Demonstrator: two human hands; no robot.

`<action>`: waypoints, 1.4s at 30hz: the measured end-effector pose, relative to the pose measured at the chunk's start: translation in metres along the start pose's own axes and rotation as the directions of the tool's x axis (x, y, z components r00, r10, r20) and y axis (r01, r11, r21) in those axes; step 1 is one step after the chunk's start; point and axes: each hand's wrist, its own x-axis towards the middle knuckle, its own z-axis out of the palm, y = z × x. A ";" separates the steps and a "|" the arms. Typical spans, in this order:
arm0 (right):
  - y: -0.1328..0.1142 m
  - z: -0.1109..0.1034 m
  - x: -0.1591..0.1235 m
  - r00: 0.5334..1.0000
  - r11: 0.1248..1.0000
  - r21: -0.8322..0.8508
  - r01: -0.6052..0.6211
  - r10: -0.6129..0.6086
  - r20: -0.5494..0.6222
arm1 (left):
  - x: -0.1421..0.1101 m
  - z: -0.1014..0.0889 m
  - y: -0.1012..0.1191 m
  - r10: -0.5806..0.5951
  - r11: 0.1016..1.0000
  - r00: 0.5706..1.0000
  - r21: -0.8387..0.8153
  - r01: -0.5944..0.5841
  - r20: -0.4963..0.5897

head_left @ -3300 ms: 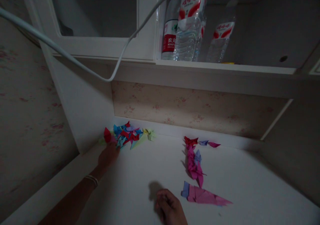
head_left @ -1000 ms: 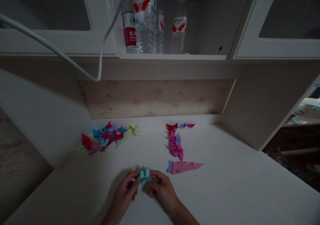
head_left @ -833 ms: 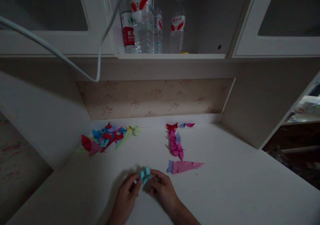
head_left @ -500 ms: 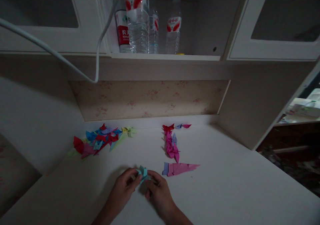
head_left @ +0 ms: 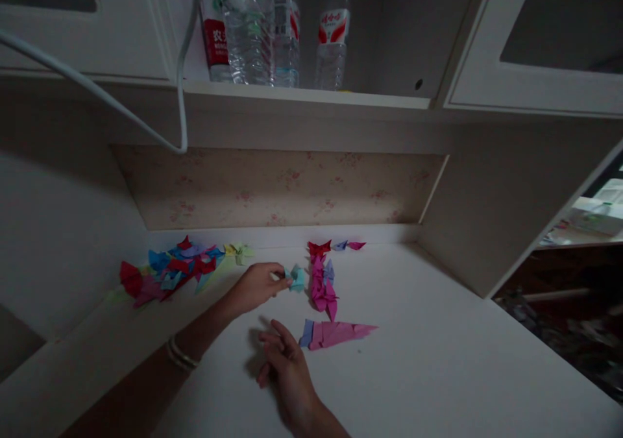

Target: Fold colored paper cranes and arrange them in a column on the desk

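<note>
Between the thumb and fingers of my left hand [head_left: 260, 287] is a light teal folded paper piece [head_left: 296, 278], just left of a cluster of magenta folded papers [head_left: 321, 287]. My right hand [head_left: 288, 363] hovers nearer to me with its fingers apart and nothing in them. Beyond its fingertips lies a row of pink folded papers [head_left: 341, 334] with a lilac one [head_left: 306, 333] at its left end. A red folded paper [head_left: 319, 248] and smaller lilac and pink ones sit at the back of the magenta cluster.
A mixed heap of colourful folded papers [head_left: 180, 266] lies at the back left of the white tabletop [head_left: 438, 360]. Plastic bottles [head_left: 333, 42] stand on the shelf above. A white cable [head_left: 107, 98] hangs down at the left.
My left hand has carried the teal paper forward, towards the magenta cluster. My right hand has let go of it and opened. The view has tipped slightly down.
</note>
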 end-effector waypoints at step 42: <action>0.005 0.005 0.001 0.997 0.945 -0.325 0.042 -0.018 0.075 | 0.153 0.125 0.013 -0.115 0.820 0.993 0.565 0.092 0.006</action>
